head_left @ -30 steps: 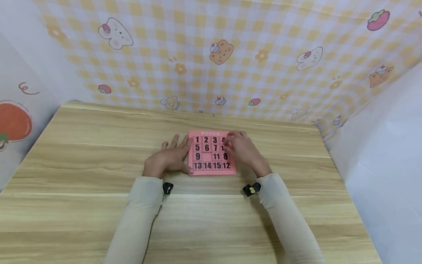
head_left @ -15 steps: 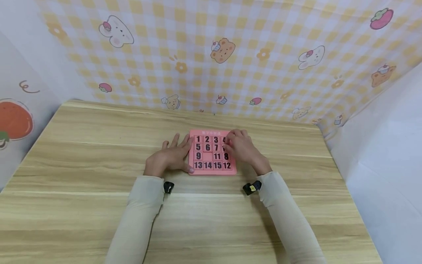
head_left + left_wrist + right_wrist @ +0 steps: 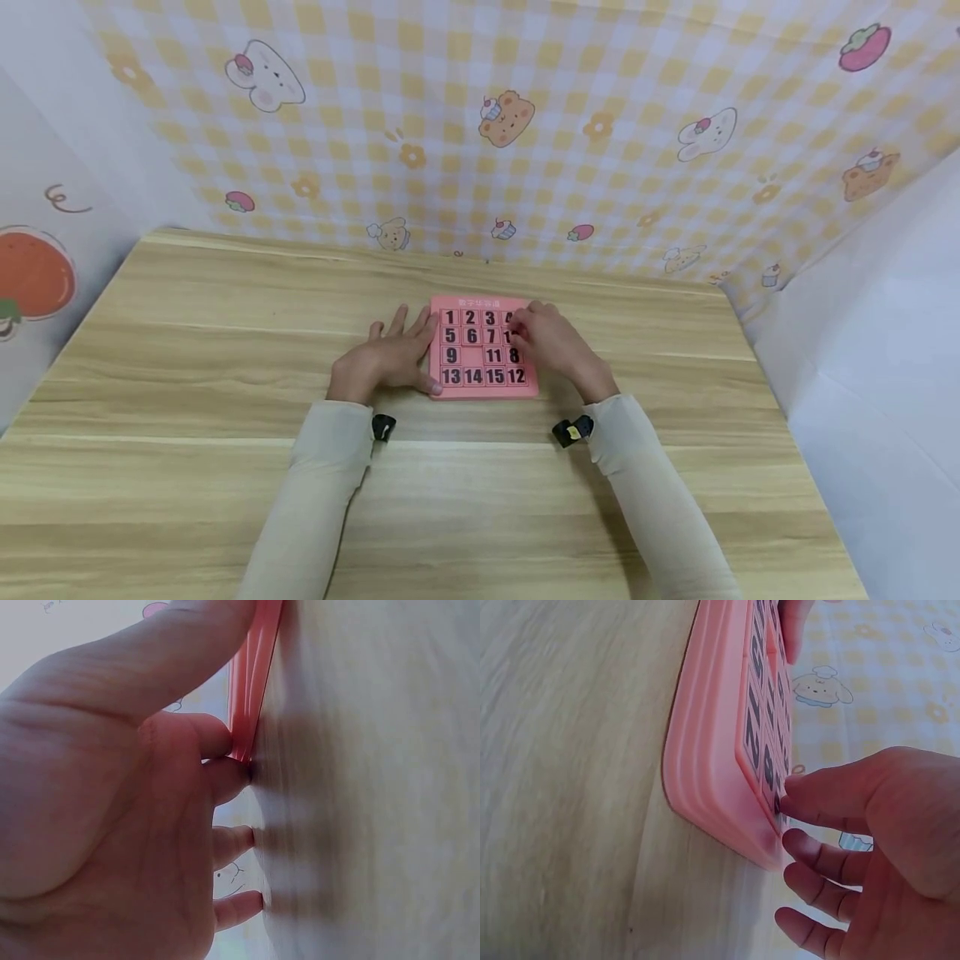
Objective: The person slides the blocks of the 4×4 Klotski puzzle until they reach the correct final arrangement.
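A pink sliding number puzzle (image 3: 480,357) lies flat on the wooden table (image 3: 225,333); it has black numbered tiles and an empty slot between 9 and 11. My left hand (image 3: 386,357) lies flat on the table, its fingers straight against the puzzle's left edge (image 3: 253,682) and its thumb (image 3: 172,652) along the frame near the lower left corner. My right hand (image 3: 549,340) covers the puzzle's right column. Its index fingertip (image 3: 789,801) presses a tile beside the 8, and its other fingers hang loosely past the puzzle's edge (image 3: 720,765). The tiles under that hand are partly hidden.
Yellow checked cartoon wallpaper (image 3: 525,125) backs the table. A white panel with an orange fruit picture (image 3: 33,275) stands at the left, and a plain white panel (image 3: 870,333) at the right. Bare wood stretches around the puzzle on all sides.
My right hand's fingers have shifted very slightly on the right column. The visible tiles and my left hand are where they were.
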